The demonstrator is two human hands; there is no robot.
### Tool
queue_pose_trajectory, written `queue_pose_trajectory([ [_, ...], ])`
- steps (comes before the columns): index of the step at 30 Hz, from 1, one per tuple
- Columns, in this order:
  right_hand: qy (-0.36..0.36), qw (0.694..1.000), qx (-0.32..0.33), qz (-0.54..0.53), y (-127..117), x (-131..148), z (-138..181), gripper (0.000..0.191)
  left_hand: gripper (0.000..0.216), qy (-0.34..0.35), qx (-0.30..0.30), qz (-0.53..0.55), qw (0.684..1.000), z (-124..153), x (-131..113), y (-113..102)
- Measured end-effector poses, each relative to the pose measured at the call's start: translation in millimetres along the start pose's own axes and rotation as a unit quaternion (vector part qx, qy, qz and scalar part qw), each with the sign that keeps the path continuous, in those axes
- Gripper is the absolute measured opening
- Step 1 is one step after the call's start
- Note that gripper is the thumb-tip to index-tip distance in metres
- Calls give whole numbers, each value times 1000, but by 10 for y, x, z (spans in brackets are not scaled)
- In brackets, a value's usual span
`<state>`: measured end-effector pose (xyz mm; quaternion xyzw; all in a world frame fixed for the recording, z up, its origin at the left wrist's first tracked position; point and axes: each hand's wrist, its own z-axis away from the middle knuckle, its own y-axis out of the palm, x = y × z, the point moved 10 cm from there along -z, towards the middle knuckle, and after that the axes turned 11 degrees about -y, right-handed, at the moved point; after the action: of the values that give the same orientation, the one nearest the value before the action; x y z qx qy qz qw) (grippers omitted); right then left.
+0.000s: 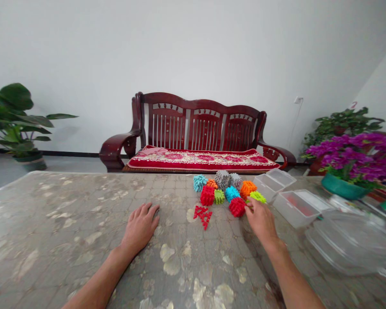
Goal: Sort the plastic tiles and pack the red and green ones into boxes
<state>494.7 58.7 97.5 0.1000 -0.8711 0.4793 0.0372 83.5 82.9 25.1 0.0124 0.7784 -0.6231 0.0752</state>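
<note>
My left hand (141, 224) lies palm down on the patterned tablecloth, fingers spread, holding nothing. At the right end of a group of colourful plastic interlocking blocks, my right hand (260, 218) has its fingertips bent together. They touch or nearly touch the right side of a red block (237, 207); what is between them is hidden. Just behind the fingers sits a lime-green block (257, 197), with an orange block (248, 188) beyond. A blue block (232, 194), another red block (207, 195) and a green block (219, 196) stand further left. Loose red triangular pieces (203, 216) lie in front.
Clear plastic boxes (297, 209) and a large clear lidded container (354, 244) occupy the table's right side. Purple flowers (354, 156) in a teal pot (344, 186) stand behind them. A wooden bench (199, 124) is beyond the far table edge; a potted plant (21, 120) stands at left.
</note>
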Motion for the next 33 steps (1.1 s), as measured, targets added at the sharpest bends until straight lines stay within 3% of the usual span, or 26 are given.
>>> queue_pose_trajectory([
  [5, -26, 999, -33, 2, -76, 41, 4, 31, 42, -3, 1, -5, 1000, -2, 3, 5],
  [9, -69, 995, -46, -63, -73, 297, 47, 27, 43, -3, 6, -7, 1000, 3, -5, -8],
  [14, -104, 980, 53, -161, 300, 893, 172, 27, 42, -3, 8, -7, 1000, 8, -14, -25],
  [20, -149, 971, 113, -149, 529, 1371, 259, 41, 42, -6, 9, -6, 1000, 6, -10, -21],
  [24, -169, 967, 145, -126, 554, 1420, 300, 44, 42, -6, 7, -8, 1000, 6, -13, -25],
  [33, -135, 968, 172, -122, 505, 1126, 271, 31, 42, -6, 13, -2, 1000, 11, -20, -32],
])
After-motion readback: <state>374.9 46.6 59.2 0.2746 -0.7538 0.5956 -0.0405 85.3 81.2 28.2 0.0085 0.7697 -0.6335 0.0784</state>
